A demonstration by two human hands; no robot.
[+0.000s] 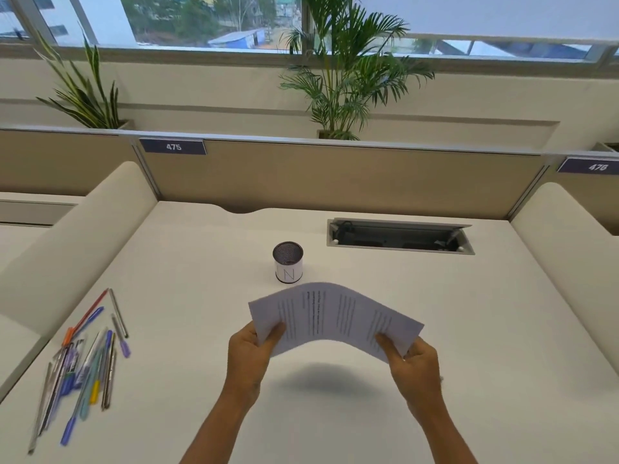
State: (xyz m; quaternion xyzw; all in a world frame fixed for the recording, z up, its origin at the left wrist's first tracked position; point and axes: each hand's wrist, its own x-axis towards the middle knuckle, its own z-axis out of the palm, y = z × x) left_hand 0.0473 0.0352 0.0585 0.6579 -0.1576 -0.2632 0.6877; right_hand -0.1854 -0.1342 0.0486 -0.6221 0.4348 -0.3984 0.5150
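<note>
Head view: the printed sheets (335,318) arch crosswise above the counter (469,329) (long axis left to right), left hand (249,351) and right hand (413,361) each pinching one end.

White paper (335,316) with black print; black mesh cup (288,262); blue, orange pens (83,363).

White printed paper (335,316), lines of text running across it, is held up in the air and bowed upward in the middle like an arch. The left hand (249,353) pinches one end, the right hand (413,360) the other.
</note>
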